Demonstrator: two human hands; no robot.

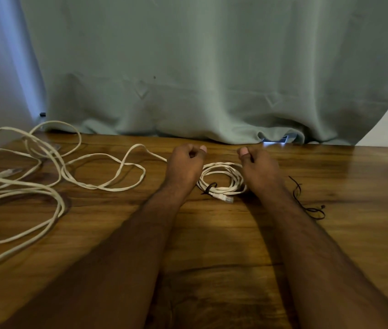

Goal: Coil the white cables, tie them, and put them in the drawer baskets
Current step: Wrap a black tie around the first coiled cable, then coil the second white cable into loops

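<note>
Both bare forearms stretch across a glossy, dark-grained wooden table (212,245). Between the hands lies a small round coil of white cable (222,178), several flat loops stacked together, bound at its near-left edge by a thin black tie (210,187), its clear plastic plug (226,198) poking out toward the person. The left hand (184,166) sits at the coil's left rim, fingers curled in toward the thumb; the right hand (257,166) sits at the right rim, fingers likewise curled. I cannot tell whether either pinches anything. A long loose white cable (46,176) sprawls in wide tangled loops over the table's left side. Thin black ties (311,208) lie limp just right of the right wrist. A soft, creased grey-green curtain (212,67) hangs behind.
</note>
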